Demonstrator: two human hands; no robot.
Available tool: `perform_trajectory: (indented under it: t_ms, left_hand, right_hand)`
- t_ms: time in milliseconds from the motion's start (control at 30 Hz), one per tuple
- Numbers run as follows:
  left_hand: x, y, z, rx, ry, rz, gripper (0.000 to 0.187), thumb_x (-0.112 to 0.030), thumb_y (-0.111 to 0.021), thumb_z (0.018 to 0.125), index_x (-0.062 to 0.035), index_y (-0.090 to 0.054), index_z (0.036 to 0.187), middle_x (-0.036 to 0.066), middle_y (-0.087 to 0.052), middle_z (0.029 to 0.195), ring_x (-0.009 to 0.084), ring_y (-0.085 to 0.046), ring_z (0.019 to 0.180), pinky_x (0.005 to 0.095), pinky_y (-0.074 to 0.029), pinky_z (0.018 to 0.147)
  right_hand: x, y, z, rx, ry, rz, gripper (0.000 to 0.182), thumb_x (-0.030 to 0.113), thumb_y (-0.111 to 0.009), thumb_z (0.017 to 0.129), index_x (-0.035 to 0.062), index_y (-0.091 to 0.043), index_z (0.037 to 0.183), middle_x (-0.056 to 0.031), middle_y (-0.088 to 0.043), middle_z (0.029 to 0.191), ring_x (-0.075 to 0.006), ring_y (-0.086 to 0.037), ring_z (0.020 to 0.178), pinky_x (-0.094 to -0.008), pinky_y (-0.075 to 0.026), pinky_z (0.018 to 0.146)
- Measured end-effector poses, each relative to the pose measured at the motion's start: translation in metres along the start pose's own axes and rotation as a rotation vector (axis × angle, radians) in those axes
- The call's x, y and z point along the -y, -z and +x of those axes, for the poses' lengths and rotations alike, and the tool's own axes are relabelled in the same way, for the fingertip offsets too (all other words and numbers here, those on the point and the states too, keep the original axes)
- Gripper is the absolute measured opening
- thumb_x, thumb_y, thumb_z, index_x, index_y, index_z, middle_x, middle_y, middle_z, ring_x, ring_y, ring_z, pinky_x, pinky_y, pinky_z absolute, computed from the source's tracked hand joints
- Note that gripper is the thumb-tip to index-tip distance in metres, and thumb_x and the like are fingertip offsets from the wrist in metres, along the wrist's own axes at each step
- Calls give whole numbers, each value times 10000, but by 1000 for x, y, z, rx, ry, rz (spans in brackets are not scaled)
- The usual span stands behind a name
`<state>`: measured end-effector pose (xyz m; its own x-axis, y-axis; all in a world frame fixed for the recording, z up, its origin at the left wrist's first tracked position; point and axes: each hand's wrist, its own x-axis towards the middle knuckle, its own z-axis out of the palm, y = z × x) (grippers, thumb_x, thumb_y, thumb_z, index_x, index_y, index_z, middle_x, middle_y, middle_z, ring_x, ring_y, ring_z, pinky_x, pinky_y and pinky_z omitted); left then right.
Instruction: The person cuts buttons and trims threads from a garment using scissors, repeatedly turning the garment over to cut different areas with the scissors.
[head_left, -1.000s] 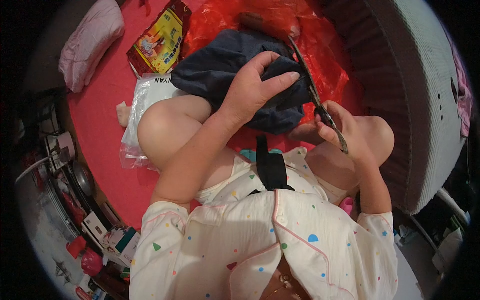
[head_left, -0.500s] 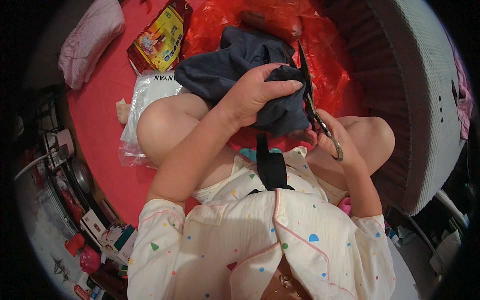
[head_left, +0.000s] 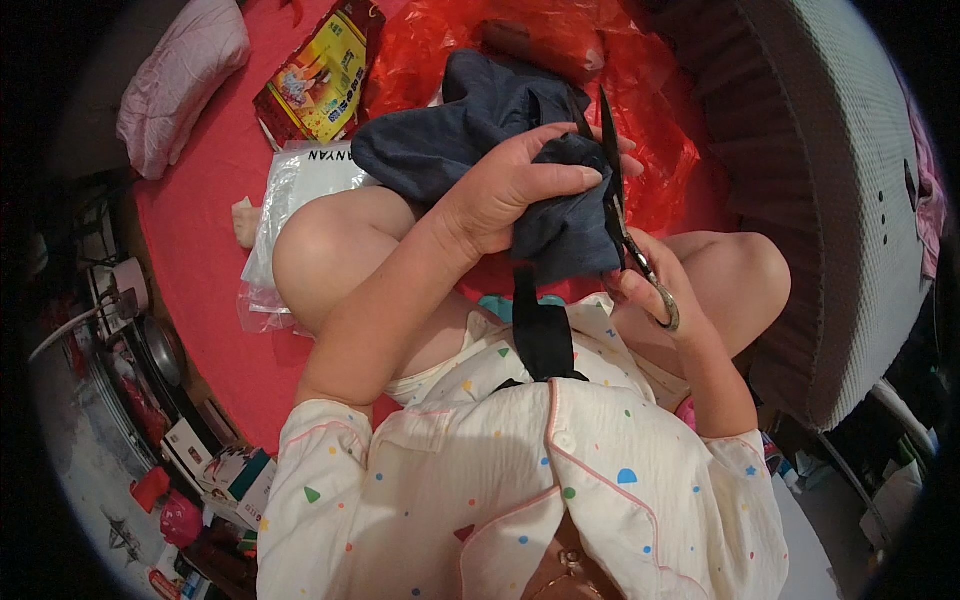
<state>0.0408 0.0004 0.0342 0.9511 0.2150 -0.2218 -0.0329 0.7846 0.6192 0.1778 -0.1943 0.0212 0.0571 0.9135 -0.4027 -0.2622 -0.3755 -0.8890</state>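
Observation:
Dark blue cloth [head_left: 430, 145] lies bunched above my lap. My left hand [head_left: 510, 190] is closed on it, the thumb pressing a fold from on top, and a flap hangs below the fingers. A pair of scissors [head_left: 641, 262] is gripped by my right hand [head_left: 668, 270] at the handles. Their dark blades point away from me and stand slightly apart, overlapping the right edge of the gripped cloth. Fingertips of my left hand show just beyond the blades.
Behind the cloth lies a crumpled red plastic bag [head_left: 660, 150]. A yellow and dark red packet [head_left: 325, 85] and a clear plastic bag [head_left: 290, 195] are to the left, on the red sheet [head_left: 200, 225]. A pink pillow [head_left: 185, 90] sits farther left; a grey padded panel [head_left: 800, 200] rises at right.
My right hand and the scissors have shifted slightly left and toward me. More of the left fingertips shows past the blades, and the hanging flap has spread a little.

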Motion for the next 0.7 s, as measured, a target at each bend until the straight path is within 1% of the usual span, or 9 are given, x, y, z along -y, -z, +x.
perform_trajectory:
  t_ms: [67,133,167,267,333,467,533,700]
  left_hand:
    - [0,-1,-1,-7,2,9,506,-87,-617,844,19,-470,1316,171,-588,1256,226,-613,1102,362,-488,998]
    - [1,-1,-1,-7,1,17,501,-95,-618,837,18,-481,1306,174,-591,1247,221,-606,1107,355,-480,1004]
    - [0,-1,-1,-7,1,17,501,-95,-618,837,18,-481,1306,174,-591,1247,221,-606,1107,355,-480,1004]
    - [0,-1,-2,-2,-5,37,496,-99,-608,841,19,-482,1306,174,-593,1238,217,-596,1118,351,-473,1006]
    - [1,-2,-2,17,-9,38,495,-102,-599,843,22,-480,1307,172,-595,1233,215,-594,1116,346,-466,1009]
    - [2,-3,-2,18,37,46,499,-103,-596,843,28,-477,1310,172,-594,1229,212,-592,1114,341,-462,1012]
    - [2,-3,-2,21,33,41,514,-112,-601,835,31,-476,1312,172,-594,1228,210,-588,1116,342,-455,1018]
    - [-1,-6,-4,23,8,68,535,-122,-609,817,30,-479,1312,174,-593,1228,210,-582,1123,339,-453,1016]
  right_hand:
    - [-1,0,-1,6,20,-18,450,462,-685,851,62,-522,976,48,-439,796,-64,-406,727,-199,-332,641]
    - [-1,-1,-3,21,-45,6,418,443,-668,867,60,-525,960,51,-436,790,-64,-403,725,-201,-331,638]
    - [-1,-1,-3,21,-45,5,418,443,-668,867,60,-525,960,51,-436,790,-64,-403,725,-201,-331,638]
    - [1,-6,-3,32,-69,29,460,471,-668,867,50,-522,980,47,-440,803,-65,-407,735,-207,-339,644]
    - [2,-13,-1,-46,-6,-17,609,547,-670,835,19,-510,1092,24,-463,802,-77,-445,708,-233,-379,622]
    - [2,-16,-3,-68,13,27,656,575,-673,821,12,-509,1115,25,-471,817,-77,-442,721,-226,-370,629]
    - [-1,-12,-5,-5,12,91,520,507,-670,860,34,-519,1014,30,-460,832,-69,-425,756,-217,-360,651]
    - [-4,-16,-3,-33,16,55,435,436,-668,867,43,-523,983,32,-465,782,-63,-432,702,-215,-357,613]
